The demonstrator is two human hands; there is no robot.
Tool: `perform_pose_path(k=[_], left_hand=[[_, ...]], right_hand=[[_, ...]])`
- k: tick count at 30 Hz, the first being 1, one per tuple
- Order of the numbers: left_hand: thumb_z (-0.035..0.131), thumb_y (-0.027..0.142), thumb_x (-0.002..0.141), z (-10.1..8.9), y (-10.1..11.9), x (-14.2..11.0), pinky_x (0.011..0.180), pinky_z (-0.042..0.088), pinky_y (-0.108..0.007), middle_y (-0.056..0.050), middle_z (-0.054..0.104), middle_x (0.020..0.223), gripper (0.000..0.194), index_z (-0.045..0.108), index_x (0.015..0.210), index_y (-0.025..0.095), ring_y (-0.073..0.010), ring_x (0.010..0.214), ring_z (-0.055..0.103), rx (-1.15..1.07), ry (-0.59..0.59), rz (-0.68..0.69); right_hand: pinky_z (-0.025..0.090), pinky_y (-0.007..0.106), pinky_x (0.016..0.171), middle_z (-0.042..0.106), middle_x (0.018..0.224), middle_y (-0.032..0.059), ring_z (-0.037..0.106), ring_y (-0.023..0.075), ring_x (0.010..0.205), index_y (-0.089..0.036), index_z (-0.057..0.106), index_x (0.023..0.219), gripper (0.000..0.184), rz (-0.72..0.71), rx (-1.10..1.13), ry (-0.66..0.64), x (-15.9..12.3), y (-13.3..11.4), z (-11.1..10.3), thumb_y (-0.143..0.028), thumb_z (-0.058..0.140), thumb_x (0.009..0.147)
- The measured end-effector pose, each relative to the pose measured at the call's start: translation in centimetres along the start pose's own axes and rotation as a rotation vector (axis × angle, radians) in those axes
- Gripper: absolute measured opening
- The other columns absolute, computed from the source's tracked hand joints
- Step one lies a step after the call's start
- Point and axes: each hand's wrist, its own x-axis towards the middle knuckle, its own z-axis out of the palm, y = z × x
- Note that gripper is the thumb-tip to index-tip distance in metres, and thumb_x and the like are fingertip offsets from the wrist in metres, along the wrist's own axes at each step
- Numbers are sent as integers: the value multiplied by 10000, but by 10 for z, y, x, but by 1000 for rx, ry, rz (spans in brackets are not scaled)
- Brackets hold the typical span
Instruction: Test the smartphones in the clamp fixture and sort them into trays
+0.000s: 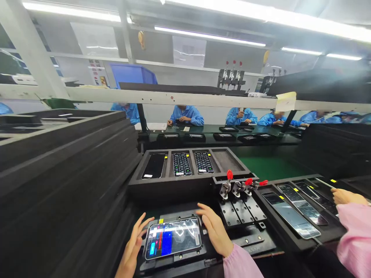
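Note:
A phone (174, 237) with a lit screen lies sideways, face up, on a black metal fixture (165, 264) in front of me. Its display shows blue, red and cyan areas under bright reflections, and a yellow tag sits at its upper left edge. My left hand (132, 245) is at the phone's left end, fingers stretched and apart; I cannot tell whether they touch it. On the other side, my right hand (216, 229) has its fingers extended near the upper right corner, gripping nothing. Right of that hand stands a clamp fixture (242, 210) with red-tipped levers.
Behind the fixture, a foam tray (147, 185) holds three phones. Stacked black trays (95, 173) rise on the left. At right, a co-worker's hand (349, 197) holds a thin stick above another phone tray (301, 243). People in blue sit across the line.

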Motion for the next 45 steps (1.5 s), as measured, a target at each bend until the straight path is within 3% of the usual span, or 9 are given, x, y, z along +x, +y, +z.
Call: perform_pose_path(k=[3,9,18,22,26,31,39,42,45], left_hand=[[231,639,841,0,-4,0,1037,313,-457,-47,512,1304,662,245,1378,254,-281,1190,465,3,-8,-10],[252,599,864,-2,-5,0,1061,259,-466,-38,469,1338,611,221,1380,272,-282,1219,420,-13,-68,-2],[244,614,863,-2,1,-2,1023,320,-406,-66,464,1335,632,241,1373,240,-267,1193,449,33,-78,40],[290,628,847,-2,4,-3,1005,330,-358,-84,464,1328,676,244,1379,214,-258,1184,457,-50,-92,23],[325,641,828,1,2,-2,998,314,-368,-96,506,1280,686,291,1362,212,-267,1160,472,-126,-21,12],[330,640,824,2,-1,-2,964,348,-376,-99,505,1279,679,306,1353,215,-279,1136,491,-154,-16,0],[336,600,852,-8,3,-4,1011,310,-406,-82,483,1318,630,277,1369,244,-265,1149,488,-153,-98,-40],[331,611,846,-9,2,-2,995,341,-408,-81,499,1299,640,272,1370,248,-265,1113,518,-175,-90,-51],[297,624,843,-7,-5,0,1018,293,-446,-66,502,1291,637,267,1369,266,-271,1095,526,-167,-33,-77]], right_hand=[[336,385,1005,517,1235,34,458,176,1147,-271,445,1256,416,101,-16,-87,5,5,2,-244,362,849],[123,518,1063,463,1221,-5,392,188,1190,-438,262,1339,643,77,-345,-293,8,1,10,-172,401,771],[71,574,1040,428,1216,2,369,190,1199,-464,172,1354,651,79,-392,-347,8,6,11,-203,357,787],[85,550,1049,391,1276,20,339,195,1225,-377,88,1396,746,124,-226,-311,13,3,9,-176,369,735],[159,421,1076,263,1410,39,227,160,1301,-284,-9,1414,747,-31,-33,-193,21,-22,12,-197,360,770],[107,647,979,405,1329,124,375,313,1190,-279,-2,1414,1024,-233,-416,-628,32,-55,35,-481,627,632],[231,638,898,642,855,72,606,289,789,-260,209,1371,1023,-391,-753,-717,57,-70,48,-561,677,513],[308,546,901,644,808,33,619,257,745,-237,258,1341,1033,-306,-630,-642,63,-79,35,-530,715,463],[431,350,785,631,775,-14,612,182,682,-230,247,1334,1034,-147,-405,-404,73,-101,10,-472,742,459]])
